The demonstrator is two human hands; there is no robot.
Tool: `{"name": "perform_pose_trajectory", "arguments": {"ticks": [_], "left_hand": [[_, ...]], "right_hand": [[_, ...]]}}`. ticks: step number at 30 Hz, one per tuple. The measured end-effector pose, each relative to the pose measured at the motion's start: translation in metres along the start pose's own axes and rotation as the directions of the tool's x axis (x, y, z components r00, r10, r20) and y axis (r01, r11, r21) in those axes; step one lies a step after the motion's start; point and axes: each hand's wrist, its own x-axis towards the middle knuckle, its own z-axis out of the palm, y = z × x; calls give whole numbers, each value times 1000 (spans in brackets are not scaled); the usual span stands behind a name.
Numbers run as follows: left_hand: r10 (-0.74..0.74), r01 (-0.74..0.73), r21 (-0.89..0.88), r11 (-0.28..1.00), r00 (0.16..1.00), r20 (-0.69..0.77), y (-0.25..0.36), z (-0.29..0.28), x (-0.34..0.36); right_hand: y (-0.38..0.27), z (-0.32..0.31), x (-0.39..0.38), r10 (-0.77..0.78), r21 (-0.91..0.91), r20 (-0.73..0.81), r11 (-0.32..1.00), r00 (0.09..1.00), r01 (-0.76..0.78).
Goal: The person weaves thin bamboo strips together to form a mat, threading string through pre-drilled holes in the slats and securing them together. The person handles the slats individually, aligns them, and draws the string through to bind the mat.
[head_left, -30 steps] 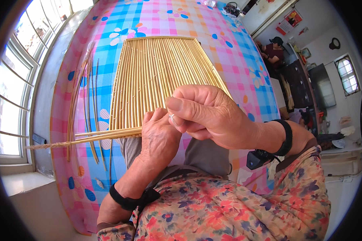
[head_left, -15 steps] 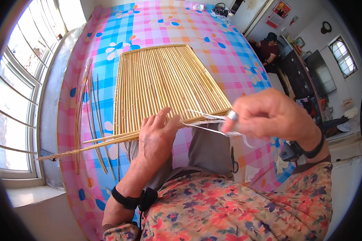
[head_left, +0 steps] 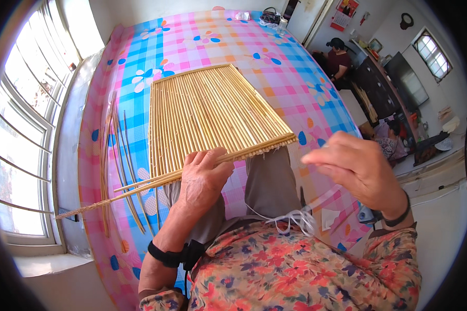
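Observation:
A slatted mat of pale yellow reed stalks (head_left: 213, 114) lies over my grey-trousered knees and the checked sheet. My left hand (head_left: 200, 181) grips its near edge, fingers over a pair of longer stalks (head_left: 137, 186) that stick out leftward, one ending in a feathery tip (head_left: 75, 211). My right hand (head_left: 355, 168) is raised off the mat's near right corner, fingers pinched; whatever is between the fingertips is too small to make out. A loose bundle of white string (head_left: 298, 220) hangs in my lap below it.
Loose thin stalks (head_left: 127, 166) lie left of the mat on the checked sheet (head_left: 176, 41), beside a barred window (head_left: 23, 135). A black bag (head_left: 270, 15) sits at the far end. Beyond the right edge are a person in a dark top (head_left: 337, 65) and another in patterned clothing (head_left: 389, 142).
My right hand has swung out rightward from beside my left hand. The white string that was stretched near the mat's edge half a second ago now lies slack in my lap.

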Motion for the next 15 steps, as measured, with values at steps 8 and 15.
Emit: {"name": "perform_pose_trajectory", "arguments": {"ticks": [8,15], "left_hand": [[-131,126,-108,986,991,-38,8,-12,14],[-206,225,-110,968,966,158,2,-23,27]], "right_hand": [[52,87,16,325,700,222,603,919,-382],[61,109,33,-41,170,-252,982,967,86]]}}
